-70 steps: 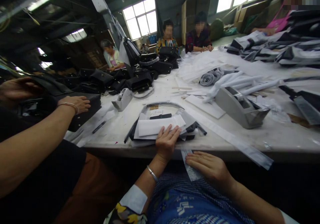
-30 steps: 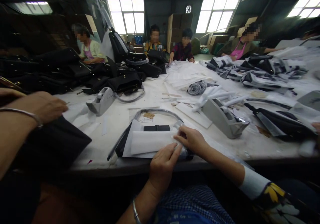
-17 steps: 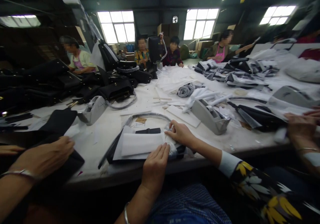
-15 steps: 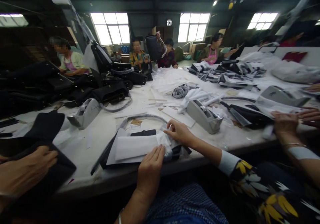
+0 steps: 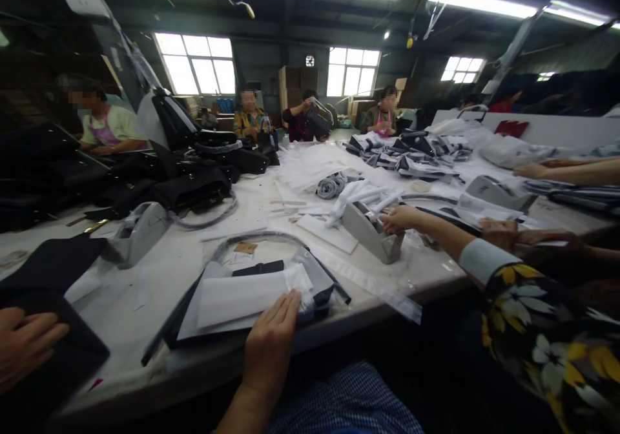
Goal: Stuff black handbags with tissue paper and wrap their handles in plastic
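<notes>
My left hand (image 5: 271, 337) lies with fingers stretched out on white foam sheet (image 5: 242, 299), near its right end. Beneath the foam is a black handbag (image 5: 322, 295), partly covered by grey-white sheeting, its plastic-wrapped handle (image 5: 264, 235) arching behind on the table. Further right, my right hand (image 5: 400, 219), in a flowered sleeve with a pale cuff, has its fingers pinched at the top of a grey tape dispenser (image 5: 371, 234). Whatever is between those fingertips is hidden.
A co-worker's hand (image 5: 31, 343) rests on black material at left, beside another tape dispenser (image 5: 143, 234). Black bags (image 5: 194, 188) are heaped behind. Other workers' hands (image 5: 498, 232) are at right. A clear plastic strip (image 5: 387, 292) overhangs the table edge.
My right hand has left the foam-covered bag and moved right to the tape dispenser. The left hand stays flat on the foam. The view has shifted up and to the right.
</notes>
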`<state>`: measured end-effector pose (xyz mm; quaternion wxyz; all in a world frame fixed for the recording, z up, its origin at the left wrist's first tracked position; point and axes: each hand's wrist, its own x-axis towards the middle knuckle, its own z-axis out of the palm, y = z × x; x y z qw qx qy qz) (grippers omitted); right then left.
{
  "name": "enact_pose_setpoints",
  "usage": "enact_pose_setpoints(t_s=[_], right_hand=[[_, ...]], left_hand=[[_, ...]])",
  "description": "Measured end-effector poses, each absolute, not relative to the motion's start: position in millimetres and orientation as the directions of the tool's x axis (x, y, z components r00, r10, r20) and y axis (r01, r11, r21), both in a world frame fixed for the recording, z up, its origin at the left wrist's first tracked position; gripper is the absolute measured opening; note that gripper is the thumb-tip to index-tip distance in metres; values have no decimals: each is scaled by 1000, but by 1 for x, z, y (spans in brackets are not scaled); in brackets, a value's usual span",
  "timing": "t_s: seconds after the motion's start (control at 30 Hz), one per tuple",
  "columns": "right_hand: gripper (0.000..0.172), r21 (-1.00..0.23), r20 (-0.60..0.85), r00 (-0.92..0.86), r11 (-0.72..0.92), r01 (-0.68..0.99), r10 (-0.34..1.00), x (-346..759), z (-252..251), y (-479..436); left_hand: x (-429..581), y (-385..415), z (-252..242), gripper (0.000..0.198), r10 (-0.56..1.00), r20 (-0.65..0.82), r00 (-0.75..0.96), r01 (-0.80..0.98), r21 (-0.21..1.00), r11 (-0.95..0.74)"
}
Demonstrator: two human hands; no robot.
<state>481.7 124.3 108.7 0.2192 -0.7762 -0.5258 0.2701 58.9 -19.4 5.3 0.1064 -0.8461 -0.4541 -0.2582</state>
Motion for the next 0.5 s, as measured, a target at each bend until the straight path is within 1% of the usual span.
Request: enact_pose_setpoints(t_s=[0.1, 0.17, 0.23, 0.37, 0.5], right_hand=[[26, -663, -334, 297, -447, 600, 894, 477, 114, 129], [23, -699, -382, 268, -467, 542, 884, 474, 119, 126], [19, -738, -398, 239, -464, 490, 886, 473, 123, 120], [16, -830, -351, 201, -404, 384, 914, 474, 131, 107], [17, -917, -228, 240, -291, 271, 943, 477, 139, 85]], left_hand=[[58, -18, 2, 52, 703, 544, 459, 818, 51, -573], [57, -17, 1, 51, 695, 550, 463, 813, 49, -580], [57, -16, 0, 50, 687, 559, 464, 811, 44, -584], [57, -15, 1, 47, 668, 576, 470, 807, 26, -590], [57, -16, 2, 46, 668, 580, 466, 814, 15, -580]])
